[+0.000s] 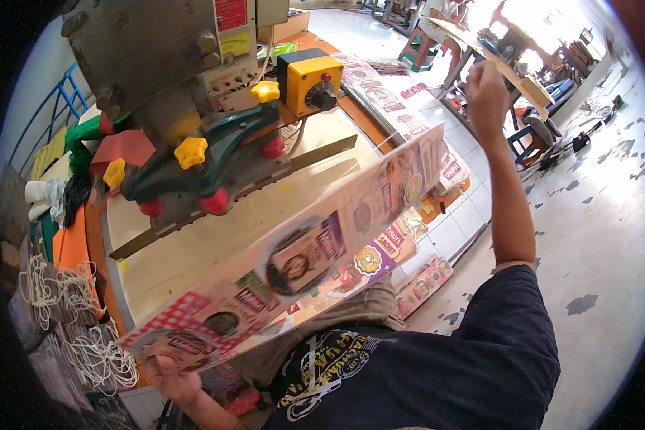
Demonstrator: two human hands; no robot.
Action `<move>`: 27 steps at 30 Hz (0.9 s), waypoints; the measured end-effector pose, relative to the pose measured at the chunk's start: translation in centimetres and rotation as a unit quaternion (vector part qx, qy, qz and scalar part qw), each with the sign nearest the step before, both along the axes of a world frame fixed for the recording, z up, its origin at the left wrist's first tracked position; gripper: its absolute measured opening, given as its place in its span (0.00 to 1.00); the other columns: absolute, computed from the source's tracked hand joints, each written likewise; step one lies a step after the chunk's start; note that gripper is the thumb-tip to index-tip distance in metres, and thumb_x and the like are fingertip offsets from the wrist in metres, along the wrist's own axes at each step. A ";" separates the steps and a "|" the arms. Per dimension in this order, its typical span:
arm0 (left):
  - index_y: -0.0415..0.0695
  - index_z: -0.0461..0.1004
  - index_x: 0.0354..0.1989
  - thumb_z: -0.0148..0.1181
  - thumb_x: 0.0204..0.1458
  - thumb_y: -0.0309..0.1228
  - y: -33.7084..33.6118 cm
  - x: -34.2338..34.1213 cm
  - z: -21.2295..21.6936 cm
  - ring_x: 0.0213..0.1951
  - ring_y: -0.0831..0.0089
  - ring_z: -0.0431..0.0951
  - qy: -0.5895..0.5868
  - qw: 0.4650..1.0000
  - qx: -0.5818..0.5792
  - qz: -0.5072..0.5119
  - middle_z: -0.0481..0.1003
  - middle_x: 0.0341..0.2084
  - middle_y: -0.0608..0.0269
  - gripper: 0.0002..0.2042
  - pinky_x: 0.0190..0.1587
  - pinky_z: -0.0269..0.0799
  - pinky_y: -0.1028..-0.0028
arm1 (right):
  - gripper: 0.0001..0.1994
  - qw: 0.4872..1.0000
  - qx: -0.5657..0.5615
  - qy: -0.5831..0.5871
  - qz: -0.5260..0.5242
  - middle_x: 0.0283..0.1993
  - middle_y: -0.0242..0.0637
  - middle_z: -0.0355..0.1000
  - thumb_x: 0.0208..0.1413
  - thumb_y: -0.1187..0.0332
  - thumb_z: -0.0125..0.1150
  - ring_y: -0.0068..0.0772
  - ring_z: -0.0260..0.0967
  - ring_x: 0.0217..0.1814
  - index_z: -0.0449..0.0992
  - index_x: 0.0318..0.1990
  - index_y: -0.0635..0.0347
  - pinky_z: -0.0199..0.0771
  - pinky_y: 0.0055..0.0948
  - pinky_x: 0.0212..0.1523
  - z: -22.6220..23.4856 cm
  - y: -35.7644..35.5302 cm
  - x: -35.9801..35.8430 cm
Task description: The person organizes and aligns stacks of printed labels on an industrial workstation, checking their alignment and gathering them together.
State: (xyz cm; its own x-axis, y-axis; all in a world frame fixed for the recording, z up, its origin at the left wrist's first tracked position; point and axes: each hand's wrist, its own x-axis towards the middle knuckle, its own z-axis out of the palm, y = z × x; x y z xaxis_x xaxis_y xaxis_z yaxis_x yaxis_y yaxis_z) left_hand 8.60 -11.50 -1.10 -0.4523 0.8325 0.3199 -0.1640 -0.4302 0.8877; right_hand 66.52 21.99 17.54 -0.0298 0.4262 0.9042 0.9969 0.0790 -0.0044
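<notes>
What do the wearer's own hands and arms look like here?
The left hand and right hand are ungloved, with bare forearms. A plain dark short sleeve covers the right upper arm; the left sleeve is out of view.

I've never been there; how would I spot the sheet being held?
Find the big machine with yellow star-shaped knobs. On its near side, a long printed sheet slants across the view, red-and-white checks at its lower end. Unlike the other printed sheets, it is in the left hand.
</notes>
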 end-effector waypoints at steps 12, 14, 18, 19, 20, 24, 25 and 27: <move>0.36 0.63 0.63 0.62 0.60 0.34 -2.1 -8.7 -0.6 0.52 0.62 0.77 -0.034 0.999 -0.023 -0.021 0.74 0.53 0.52 0.26 0.55 0.76 0.59 | 0.11 0.902 -0.136 0.408 0.036 0.42 0.41 0.79 0.67 0.63 0.55 0.39 0.79 0.43 0.75 0.43 0.64 0.79 0.35 0.45 -2.8 5.7 20.4; 0.37 0.63 0.64 0.62 0.60 0.37 -1.1 -7.1 0.8 0.52 0.60 0.78 -0.028 0.999 -0.034 -0.026 0.74 0.53 0.52 0.27 0.55 0.77 0.58 | 0.10 0.765 -0.184 0.567 0.245 0.42 0.37 0.79 0.66 0.65 0.58 0.33 0.79 0.45 0.76 0.45 0.64 0.80 0.31 0.49 -2.6 4.7 16.7; 0.36 0.63 0.63 0.61 0.61 0.34 -0.7 -7.7 0.7 0.51 0.62 0.78 -0.033 0.998 -0.023 -0.053 0.74 0.52 0.52 0.26 0.54 0.77 0.60 | 0.12 0.613 -0.291 0.602 0.421 0.36 0.29 0.72 0.67 0.65 0.58 0.19 0.71 0.39 0.75 0.49 0.65 0.76 0.22 0.41 -0.4 -0.7 4.3; 0.35 0.65 0.62 0.61 0.60 0.33 -0.4 -7.6 0.9 0.49 0.63 0.79 -0.039 0.998 -0.025 -0.051 0.76 0.50 0.52 0.24 0.53 0.78 0.61 | 0.13 0.575 -0.333 0.580 0.471 0.36 0.29 0.71 0.66 0.65 0.59 0.18 0.69 0.38 0.75 0.51 0.64 0.74 0.23 0.40 -0.3 -1.5 3.3; 0.33 0.66 0.60 0.61 0.60 0.32 -0.1 -7.5 1.1 0.47 0.64 0.81 -0.043 0.998 -0.028 -0.047 0.78 0.47 0.53 0.22 0.51 0.79 0.62 | 0.14 0.533 -0.372 0.555 0.519 0.36 0.29 0.71 0.66 0.65 0.60 0.17 0.67 0.38 0.75 0.54 0.63 0.73 0.24 0.38 -0.3 -2.3 1.9; 0.35 0.65 0.61 0.60 0.61 0.33 0.6 -6.3 2.5 0.49 0.64 0.79 -0.049 0.996 -0.022 -0.064 0.77 0.49 0.54 0.23 0.53 0.78 0.60 | 0.13 0.687 -0.477 0.370 0.403 0.35 0.25 0.68 0.67 0.60 0.58 0.13 0.57 0.32 0.78 0.49 0.58 0.63 0.19 0.32 0.1 -6.8 -6.6; 0.37 0.64 0.63 0.60 0.61 0.33 0.2 -7.4 1.5 0.51 0.63 0.78 -0.044 0.996 -0.024 -0.067 0.75 0.51 0.54 0.24 0.55 0.77 0.59 | 0.13 0.654 -0.521 0.360 0.415 0.35 0.24 0.68 0.67 0.59 0.57 0.13 0.56 0.31 0.79 0.47 0.57 0.62 0.19 0.31 0.0 -7.2 -7.2; 0.38 0.62 0.65 0.60 0.61 0.35 0.2 -7.9 1.2 0.54 0.62 0.76 -0.037 0.996 -0.027 -0.081 0.74 0.53 0.55 0.26 0.57 0.75 0.58 | 0.16 0.705 -0.501 0.176 0.470 0.34 0.27 0.66 0.64 0.55 0.60 0.17 0.60 0.34 0.79 0.46 0.61 0.63 0.23 0.33 0.0 -8.4 -9.8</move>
